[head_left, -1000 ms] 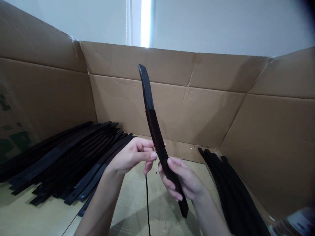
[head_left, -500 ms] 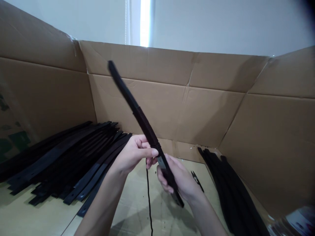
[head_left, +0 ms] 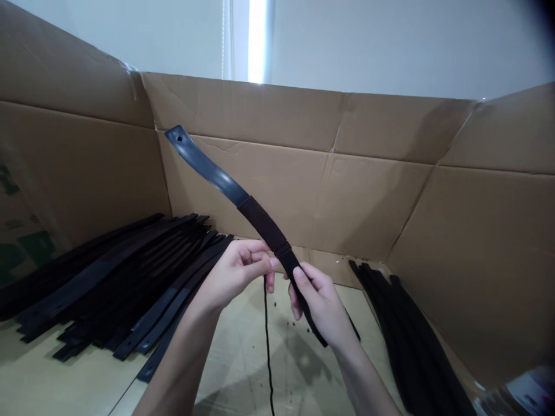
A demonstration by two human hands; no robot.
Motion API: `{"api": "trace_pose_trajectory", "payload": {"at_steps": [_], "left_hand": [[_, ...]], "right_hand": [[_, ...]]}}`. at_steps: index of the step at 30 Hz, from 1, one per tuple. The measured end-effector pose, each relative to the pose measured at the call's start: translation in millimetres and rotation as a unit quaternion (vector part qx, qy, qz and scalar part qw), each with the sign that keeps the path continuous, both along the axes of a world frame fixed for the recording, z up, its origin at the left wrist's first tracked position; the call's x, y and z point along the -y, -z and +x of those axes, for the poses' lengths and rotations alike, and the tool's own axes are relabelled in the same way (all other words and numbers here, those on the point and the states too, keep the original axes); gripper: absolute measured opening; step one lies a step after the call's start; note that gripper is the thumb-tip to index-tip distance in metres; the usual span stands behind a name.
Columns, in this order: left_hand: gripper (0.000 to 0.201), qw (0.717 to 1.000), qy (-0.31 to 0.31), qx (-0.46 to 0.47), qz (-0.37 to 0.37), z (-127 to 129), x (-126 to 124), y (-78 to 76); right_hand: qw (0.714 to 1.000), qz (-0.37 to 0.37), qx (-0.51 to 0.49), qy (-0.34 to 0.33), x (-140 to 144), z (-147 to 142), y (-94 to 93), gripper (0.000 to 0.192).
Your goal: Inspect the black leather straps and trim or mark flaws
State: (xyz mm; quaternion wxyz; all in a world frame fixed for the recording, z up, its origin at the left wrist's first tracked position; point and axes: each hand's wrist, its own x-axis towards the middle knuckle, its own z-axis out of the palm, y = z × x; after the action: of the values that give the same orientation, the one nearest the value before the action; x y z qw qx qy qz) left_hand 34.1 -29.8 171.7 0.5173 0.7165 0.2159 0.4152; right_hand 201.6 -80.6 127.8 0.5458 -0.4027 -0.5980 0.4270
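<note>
A curved black strap-like strip (head_left: 212, 172) with a hole at its upper end slants across the middle, above the table. Dark cord (head_left: 262, 222) is wound tightly round its middle part. My right hand (head_left: 318, 297) grips the strip's lower part, thumb on top. Beside the winding, my left hand (head_left: 247, 268) is closed in a pinch on the loose black cord (head_left: 267, 346), which hangs down from its fingers past the bottom edge. The exact pinch point is partly hidden by the fingers.
A heap of similar black strips (head_left: 117, 283) lies at the left. More long black pieces (head_left: 403, 329) lie at the right, near a partly visible clear container (head_left: 520, 396). Small thread snips (head_left: 353, 325) are mostly hidden behind my right hand. Cardboard walls (head_left: 260, 167) surround the table (head_left: 234, 358).
The strip has rotated so its broad face now shows, and its upper end has swung left and down. My right thumb now lies on top of it. The left hand keeps the cord.
</note>
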Motion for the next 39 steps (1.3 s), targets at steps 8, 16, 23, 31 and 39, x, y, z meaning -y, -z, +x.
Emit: {"api": "trace_pose_trajectory", "payload": {"at_steps": [8, 16, 23, 31, 39], "left_hand": [[0.017, 0.998, 0.064, -0.014, -0.024, -7, -1, 1.0], [0.024, 0.997, 0.051, 0.027, -0.041, -4, -3, 5.1], [0.025, 0.999, -0.022, 0.034, -0.016, 3, 2, 5.2], [0.025, 0.996, -0.083, -0.033, 0.028, 6, 5, 2.7], [0.029, 0.998, 0.019, -0.055, 0.016, -1, -2, 4.9]], "right_hand": [[0.961, -0.141, -0.163, -0.175, -2, 8, 6.2, 0.036], [0.889, -0.205, -0.217, -0.346, -3, 5, 10.4, 0.038], [0.963, -0.126, -0.124, -0.204, 0, 7, 5.9, 0.039], [0.999, 0.007, 0.046, 0.013, -3, 6, 4.4, 0.047], [0.999, -0.025, 0.032, 0.023, -2, 8, 5.3, 0.051]]}}
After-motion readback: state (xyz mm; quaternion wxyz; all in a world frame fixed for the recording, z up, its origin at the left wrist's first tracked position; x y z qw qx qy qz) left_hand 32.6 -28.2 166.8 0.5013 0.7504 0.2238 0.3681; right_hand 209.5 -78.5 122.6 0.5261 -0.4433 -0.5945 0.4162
